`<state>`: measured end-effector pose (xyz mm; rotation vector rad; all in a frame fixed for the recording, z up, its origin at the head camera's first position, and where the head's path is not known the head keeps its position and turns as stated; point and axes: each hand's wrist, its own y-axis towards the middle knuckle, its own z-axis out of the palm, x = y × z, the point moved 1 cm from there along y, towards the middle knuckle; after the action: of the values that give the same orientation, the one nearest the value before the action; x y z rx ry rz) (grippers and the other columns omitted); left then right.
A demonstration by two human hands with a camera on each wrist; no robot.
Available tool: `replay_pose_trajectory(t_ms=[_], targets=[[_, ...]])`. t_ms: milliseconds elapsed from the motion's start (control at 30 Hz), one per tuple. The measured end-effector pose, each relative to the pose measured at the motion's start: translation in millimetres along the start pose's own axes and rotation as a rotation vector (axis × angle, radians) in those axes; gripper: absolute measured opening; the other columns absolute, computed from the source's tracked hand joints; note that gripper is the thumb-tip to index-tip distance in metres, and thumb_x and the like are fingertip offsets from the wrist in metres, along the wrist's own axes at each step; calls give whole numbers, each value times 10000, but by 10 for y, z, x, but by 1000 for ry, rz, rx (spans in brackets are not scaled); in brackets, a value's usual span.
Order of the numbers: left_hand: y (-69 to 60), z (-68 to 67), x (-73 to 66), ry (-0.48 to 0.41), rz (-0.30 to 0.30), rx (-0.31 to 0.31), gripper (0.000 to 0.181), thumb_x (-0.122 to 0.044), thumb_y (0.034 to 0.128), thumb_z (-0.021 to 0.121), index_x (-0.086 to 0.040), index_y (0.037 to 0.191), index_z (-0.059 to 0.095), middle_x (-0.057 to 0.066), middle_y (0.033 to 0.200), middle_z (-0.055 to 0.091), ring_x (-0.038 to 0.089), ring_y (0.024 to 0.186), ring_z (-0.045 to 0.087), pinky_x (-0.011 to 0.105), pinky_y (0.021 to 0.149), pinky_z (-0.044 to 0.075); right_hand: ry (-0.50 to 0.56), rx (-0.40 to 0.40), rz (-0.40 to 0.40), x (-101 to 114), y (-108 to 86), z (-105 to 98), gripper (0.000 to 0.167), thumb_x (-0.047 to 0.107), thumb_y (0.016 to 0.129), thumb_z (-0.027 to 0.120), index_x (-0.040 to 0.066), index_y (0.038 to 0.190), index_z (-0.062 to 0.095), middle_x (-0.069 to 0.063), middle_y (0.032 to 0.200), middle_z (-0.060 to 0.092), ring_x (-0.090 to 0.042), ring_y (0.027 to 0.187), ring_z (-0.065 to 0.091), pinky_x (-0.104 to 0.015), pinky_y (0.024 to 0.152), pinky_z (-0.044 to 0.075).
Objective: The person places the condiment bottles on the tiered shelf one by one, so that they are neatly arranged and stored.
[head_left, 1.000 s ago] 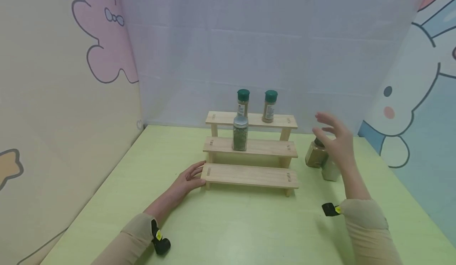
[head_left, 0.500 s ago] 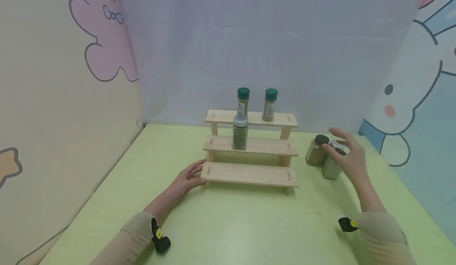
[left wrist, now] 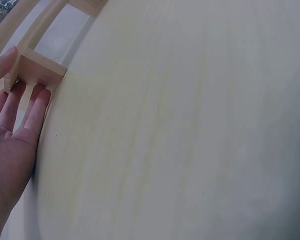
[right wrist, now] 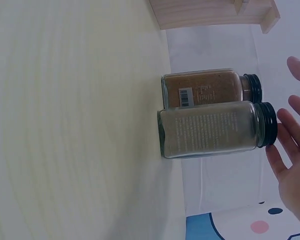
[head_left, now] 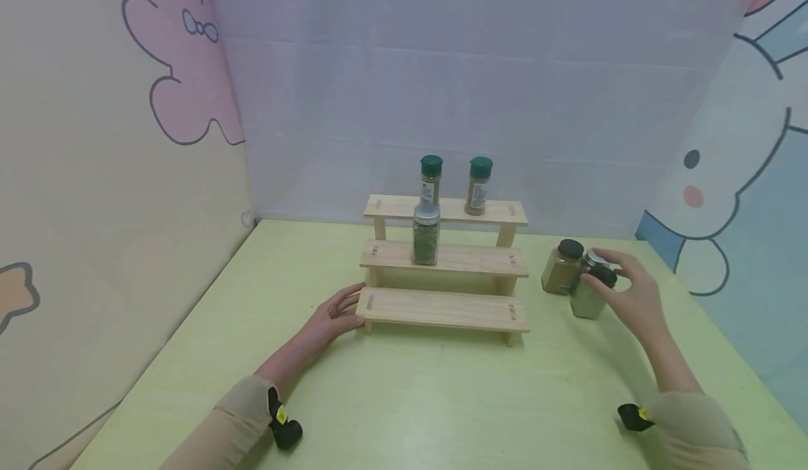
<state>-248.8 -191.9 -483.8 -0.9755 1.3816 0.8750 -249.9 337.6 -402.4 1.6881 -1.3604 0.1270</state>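
Note:
A three-step wooden shelf rack (head_left: 442, 310) stands on the table. My left hand (head_left: 331, 316) holds the left end of its lowest step; in the left wrist view the thumb and fingers lie on either side of the board. My right hand (head_left: 637, 298) is spread around the black lid of a square glass spice jar (right wrist: 210, 130) with pale contents, the thumb apart from the lid in the right wrist view. Beside it stands a black-lidded jar of brown spice (head_left: 560, 273). A silver lid (head_left: 595, 257) shows behind, its jar mostly hidden.
Two green-capped spice bottles stand on the top step, the left one (head_left: 431, 175) partly covered by a silver-lidded jar of green herbs (head_left: 426, 240) on the middle step. The pale green table (head_left: 404, 400) meets a white cloth backdrop (head_left: 391, 91) and printed side walls.
My right hand has moved right and down from above the jars to the front jar's lid, uncovering the brown spice jar. My left hand and the rack have stayed put.

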Motion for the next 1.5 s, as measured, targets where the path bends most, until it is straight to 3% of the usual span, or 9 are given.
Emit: replay_pose_trajectory(t_ms=[233, 400, 667, 833, 1033, 1300, 1400, 1500], targets=[[-6, 4, -5, -6, 8, 7, 691, -120, 963, 613, -191, 1563, 278, 169, 1597, 326, 363, 1395, 448, 317, 1050, 431, -60, 39, 72, -87, -27, -28, 524, 256, 845, 792, 151, 1330, 623, -61, 1300, 619, 256, 1057, 374, -21, 820, 348], [-6, 15, -16, -16, 3, 6, 692, -112, 963, 611, -195, 1564, 277, 161, 1599, 325, 366, 1402, 437, 323, 1052, 430, -76, 67, 83, -124, -26, -34, 516, 248, 849, 788, 78, 1307, 623, -171, 1275, 592, 250, 1023, 354, 11, 757, 361], [-8, 13, -10, -8, 8, 3, 689, -115, 965, 609, -190, 1564, 276, 161, 1597, 330, 363, 1396, 445, 334, 1061, 422, -68, 133, 52, -172, -28, -43, 477, 171, 858, 770, -3, 1273, 613, -199, 1217, 569, 231, 975, 364, 16, 702, 400], [-7, 13, -3, -3, 0, 2, 688, -123, 965, 612, -196, 1562, 278, 152, 1599, 330, 358, 1401, 442, 331, 1061, 423, -58, 194, 56, -201, -34, -62, 492, 186, 870, 760, 9, 1299, 597, -190, 1227, 589, 263, 981, 363, -16, 711, 434], [-12, 14, -8, 2, -22, -13, 687, -139, 961, 625, -224, 1555, 291, 126, 1596, 345, 340, 1401, 448, 363, 1087, 406, -31, 297, 55, -251, -18, -144, 523, 226, 874, 761, 41, 1328, 578, 193, 1165, 538, 281, 956, 408, -55, 735, 475], [-4, 10, -15, 4, -16, -9, 692, -138, 960, 626, -216, 1558, 287, 133, 1597, 342, 339, 1398, 452, 334, 1062, 424, -41, 433, 70, -280, 42, -276, 518, 274, 901, 731, 68, 1348, 571, 364, 1167, 414, 275, 940, 435, -97, 750, 504], [-3, 8, -11, 1, -11, -4, 694, -142, 960, 626, -209, 1560, 283, 140, 1599, 336, 345, 1398, 450, 334, 1062, 425, -40, 443, 74, -282, 56, -289, 502, 266, 900, 732, 53, 1328, 577, 363, 1161, 414, 268, 940, 438, -100, 752, 507], [-4, 9, -11, -1, -13, -1, 697, -145, 960, 628, -209, 1561, 281, 140, 1600, 335, 344, 1397, 451, 342, 1067, 421, -37, 450, 72, -282, 71, -283, 489, 225, 894, 740, 23, 1308, 579, 141, 1217, 577, 263, 938, 429, -116, 751, 516]])
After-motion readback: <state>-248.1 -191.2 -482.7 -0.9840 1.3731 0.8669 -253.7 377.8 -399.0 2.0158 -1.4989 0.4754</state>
